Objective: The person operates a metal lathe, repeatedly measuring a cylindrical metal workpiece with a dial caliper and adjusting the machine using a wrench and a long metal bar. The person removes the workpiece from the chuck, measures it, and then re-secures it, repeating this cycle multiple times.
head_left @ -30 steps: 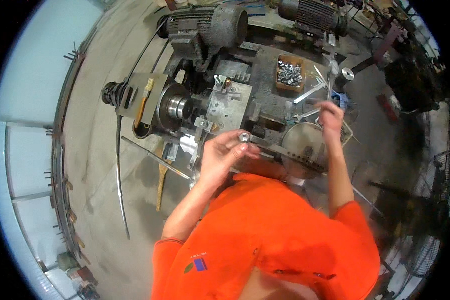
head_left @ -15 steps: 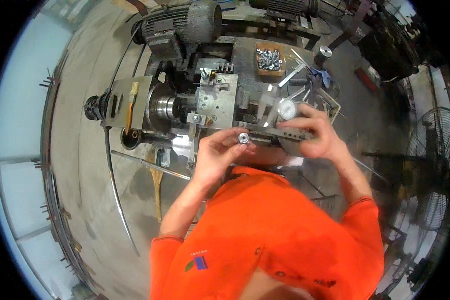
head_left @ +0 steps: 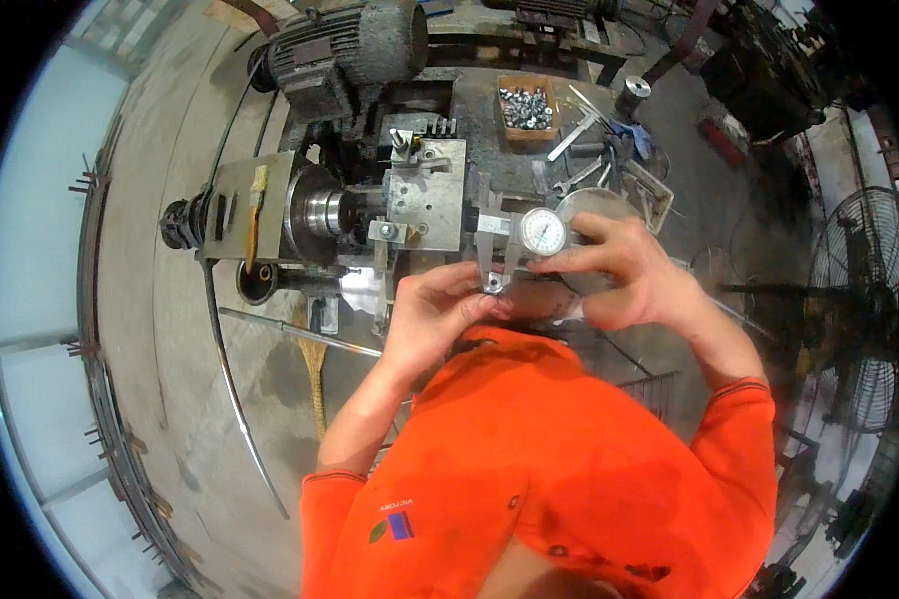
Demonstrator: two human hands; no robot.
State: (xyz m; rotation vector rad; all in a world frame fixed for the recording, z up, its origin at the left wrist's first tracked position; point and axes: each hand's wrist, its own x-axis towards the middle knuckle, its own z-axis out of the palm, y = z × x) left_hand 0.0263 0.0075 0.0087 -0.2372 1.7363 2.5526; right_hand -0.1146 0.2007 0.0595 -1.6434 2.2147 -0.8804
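Between half a second ago and now, the dial caliper (head_left: 543, 232) has moved leftward and down, so that its parted jaws stand at the nut (head_left: 494, 283); whether both touch it cannot be made out. The nut itself remains in nearly the same place, in front of the orange shirt (head_left: 539, 439), at the fingertips of the left hand (head_left: 435, 314). Pale, metallic and pierced by a central hole, it is presumably light, rigid and hard to damage, though any oil film would make it slippery. A pinch low on its rim should suit it best, leaving the upper part free; thumb and forefinger are pressed together on it in this manner. The caliper is likely stiff but delicate at its dial, and is best gripped along the beam and slide. Bent fingers of the right hand (head_left: 634, 280) hold it just right of the dial; the thumb's contact cannot be told. Farther out, beyond the hands, are a wrench (head_left: 577, 178), a slide caliper (head_left: 571, 140) and a box (head_left: 529, 134) of small metal parts. Leftward lie a drilled metal block (head_left: 430, 205) and a bright spindle (head_left: 325, 212).
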